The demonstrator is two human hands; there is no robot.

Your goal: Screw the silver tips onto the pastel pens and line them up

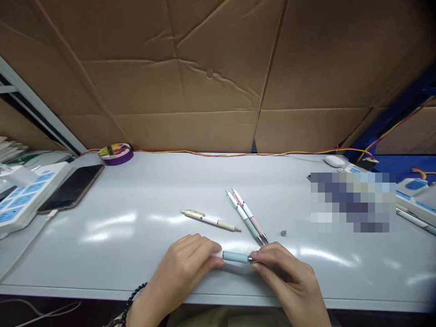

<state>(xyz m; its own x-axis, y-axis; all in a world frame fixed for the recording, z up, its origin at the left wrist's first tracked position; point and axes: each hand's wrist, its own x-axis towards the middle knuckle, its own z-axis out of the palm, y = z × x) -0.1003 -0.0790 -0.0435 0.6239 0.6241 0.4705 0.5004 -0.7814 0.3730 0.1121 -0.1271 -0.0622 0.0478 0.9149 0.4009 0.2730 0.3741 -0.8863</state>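
A white and light-blue pen (235,257) lies level between my two hands, just above the front of the table. My left hand (187,263) is closed around its white end. The fingertips of my right hand (288,272) pinch the metal tip at the other end. Beyond them, a green-and-white pen (243,215) and a pink-and-white pen (250,211) lie side by side, tips toward me. A beige-and-white pen (211,220) rests farther left. A small silver cone-shaped piece (283,233) sits beyond my right hand.
Purple round tape roll (116,154) at the back left. A phone (73,188) and a power strip (27,197) lie on the left. Cardboard (190,91) rises behind the table (153,190). A white mouse-like object (334,161) and a blurred-out patch are at right.
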